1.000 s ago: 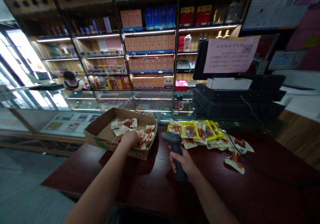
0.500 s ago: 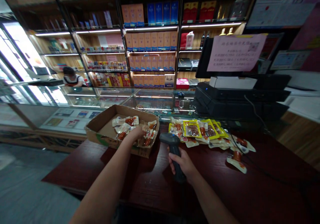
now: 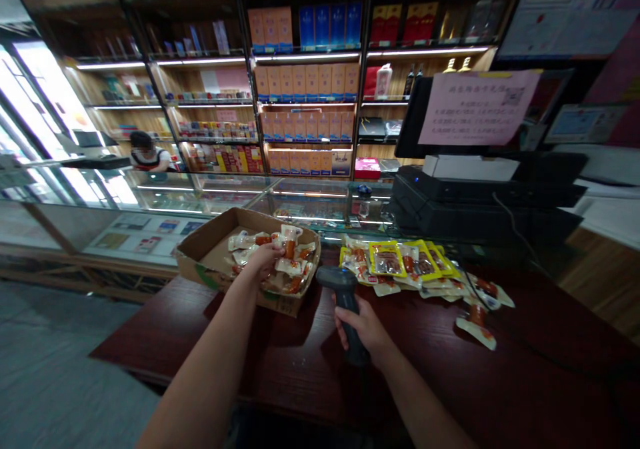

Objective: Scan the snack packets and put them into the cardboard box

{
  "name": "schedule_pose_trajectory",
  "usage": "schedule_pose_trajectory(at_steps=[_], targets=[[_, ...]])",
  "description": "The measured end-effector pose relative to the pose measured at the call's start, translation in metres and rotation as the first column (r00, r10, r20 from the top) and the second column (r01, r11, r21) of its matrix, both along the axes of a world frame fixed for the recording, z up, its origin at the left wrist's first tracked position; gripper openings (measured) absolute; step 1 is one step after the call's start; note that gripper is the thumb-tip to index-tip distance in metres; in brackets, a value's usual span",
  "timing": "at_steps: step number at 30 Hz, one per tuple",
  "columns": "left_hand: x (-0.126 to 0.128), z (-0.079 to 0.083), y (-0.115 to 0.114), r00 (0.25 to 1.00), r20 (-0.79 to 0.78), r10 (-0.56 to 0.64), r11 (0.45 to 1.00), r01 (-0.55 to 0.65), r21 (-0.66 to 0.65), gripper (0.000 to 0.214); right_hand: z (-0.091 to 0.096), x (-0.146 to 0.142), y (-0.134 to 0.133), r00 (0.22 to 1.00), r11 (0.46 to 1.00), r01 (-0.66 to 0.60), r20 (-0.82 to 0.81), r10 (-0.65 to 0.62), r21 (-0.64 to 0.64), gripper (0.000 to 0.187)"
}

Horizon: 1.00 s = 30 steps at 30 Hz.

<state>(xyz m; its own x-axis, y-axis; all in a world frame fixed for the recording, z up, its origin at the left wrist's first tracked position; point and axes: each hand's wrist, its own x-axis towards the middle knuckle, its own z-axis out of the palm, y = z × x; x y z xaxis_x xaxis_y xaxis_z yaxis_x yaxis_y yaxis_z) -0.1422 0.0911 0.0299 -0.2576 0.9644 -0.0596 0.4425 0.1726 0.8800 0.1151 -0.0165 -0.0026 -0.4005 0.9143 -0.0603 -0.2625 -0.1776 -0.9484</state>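
Observation:
My left hand is over the cardboard box, its fingers closed on a vacuum-packed meat snack packet that stands nearly upright. Several similar cream-and-brown packets lie in the box beneath and around it. In my right hand is a dark handheld barcode scanner, gripped by its handle, with its head just right of the box. A pile of yellow-edged packets and cream packets lies to the right of the scanner, with one cream packet nearer me.
The dark red wooden table carries all of this. Behind it stand a glass display counter and a black register with a monitor bearing a pink sheet. A cable crosses the table's right side. A person sits at the far left.
My left hand has pulled back slightly within the box and raised a packet that was not seen in it before. The scanner in my right hand stays almost where it was.

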Motion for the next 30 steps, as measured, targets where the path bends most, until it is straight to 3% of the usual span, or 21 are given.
schedule_pose_trajectory(at_steps=[2,5,7,11,15,23,30], targets=[[0.005,0.005,-0.006,0.975,0.217,-0.042,0.999,0.048,-0.024,0.012,0.003,0.0,0.0,1.0,1.0,0.001,0.006,-0.001,0.002,0.042],[0.008,0.012,-0.014,0.822,0.566,-0.062,0.994,0.104,-0.041,0.019,0.007,-0.001,-0.001,1.0,1.0,-0.005,0.009,0.005,-0.004,0.043],[0.008,0.013,-0.018,0.75,0.655,-0.091,0.99,0.141,-0.025,0.024,0.01,-0.002,-0.002,1.0,1.0,-0.011,0.007,0.011,0.002,0.044],[0.011,0.007,-0.022,0.773,0.604,-0.196,0.975,0.22,0.036,0.024,0.018,-0.002,-0.001,1.0,0.999,0.015,-0.014,-0.015,0.041,0.042],[0.014,0.001,-0.024,0.804,0.557,-0.207,0.97,0.242,0.011,0.025,0.027,0.002,0.003,0.997,0.995,0.067,-0.031,-0.065,0.072,0.039],[0.014,-0.002,-0.028,0.76,0.604,-0.24,0.955,0.298,0.005,0.039,0.035,0.008,0.015,0.987,0.983,0.158,0.023,-0.16,0.091,0.035],[0.016,0.0,-0.031,0.757,0.592,-0.277,0.941,0.337,0.009,0.035,0.035,0.011,0.015,0.987,0.985,0.156,0.018,-0.157,0.079,0.034]])
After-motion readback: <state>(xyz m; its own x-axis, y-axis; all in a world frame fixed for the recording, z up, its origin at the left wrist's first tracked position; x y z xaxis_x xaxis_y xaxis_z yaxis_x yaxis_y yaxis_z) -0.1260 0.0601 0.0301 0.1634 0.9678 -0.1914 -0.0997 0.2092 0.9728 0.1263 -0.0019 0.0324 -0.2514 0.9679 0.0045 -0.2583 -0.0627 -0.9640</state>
